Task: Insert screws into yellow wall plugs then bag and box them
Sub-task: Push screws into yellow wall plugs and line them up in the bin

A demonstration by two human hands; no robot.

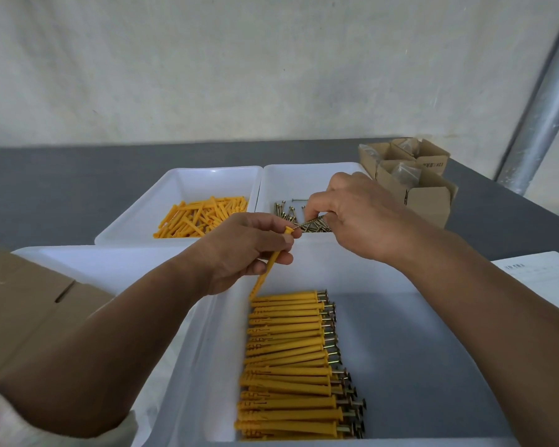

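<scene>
Yellow wall plug (pixel 267 271) sat tilted in your left hand (pixel 246 250), fingers curled round it above the near tray (pixel 400 333), while your right hand (pixel 352 214) pinched a screw (pixel 310 223) whose tip met the plug's upper end. Finished plugs (pixel 288 359) lay in a row in that near tray. Loose plugs (pixel 204 217) lay in the far left tray (pixel 181 179), loose screws (pixel 288 212) in the far right tray (pixel 291 179), with cardboard boxes (pixel 413 175) farther right.

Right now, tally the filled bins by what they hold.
Plug bin: 1
Screw bin: 1
Finished-plug bin: 1
Total: 3
</scene>
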